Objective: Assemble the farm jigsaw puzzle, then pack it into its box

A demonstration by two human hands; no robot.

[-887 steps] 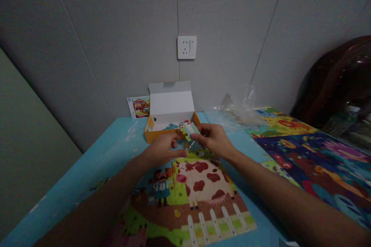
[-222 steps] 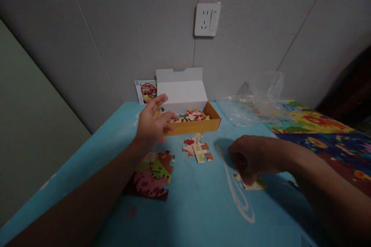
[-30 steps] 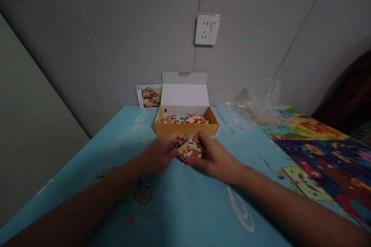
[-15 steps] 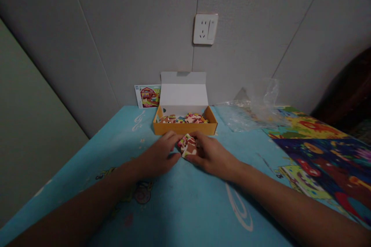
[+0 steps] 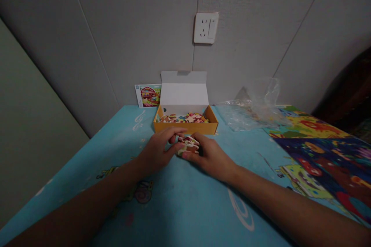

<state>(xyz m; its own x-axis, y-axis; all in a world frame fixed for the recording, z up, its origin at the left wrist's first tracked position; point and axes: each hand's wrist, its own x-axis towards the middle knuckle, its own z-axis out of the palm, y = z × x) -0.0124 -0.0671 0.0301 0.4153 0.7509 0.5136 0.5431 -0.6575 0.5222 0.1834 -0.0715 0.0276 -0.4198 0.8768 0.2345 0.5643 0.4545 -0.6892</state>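
Observation:
A small stack of jigsaw puzzle pieces (image 5: 190, 146), brown, white and red, is between my two hands just in front of the orange box. My right hand (image 5: 211, 155) grips the stack from the right, thumb along its near edge. From the left, my left hand (image 5: 158, 151) pinches it with thumb and fingers. Part of the stack is hidden behind the fingers. Behind my hands, the orange box (image 5: 185, 127) stands with its white lid (image 5: 184, 94) raised. More puzzle pieces (image 5: 194, 118) lie loose inside it.
A picture card of a red barn (image 5: 149, 95) leans on the wall left of the box. To the right lies a crumpled clear plastic bag (image 5: 246, 115). Colourful picture sheets (image 5: 324, 162) cover the table's right side. A blue patterned cloth (image 5: 179, 208) lies under everything.
The puzzle pieces have tilted and now show more of their edges. My left hand has risen slightly, its fingers reaching over the stack. My right hand keeps its hold.

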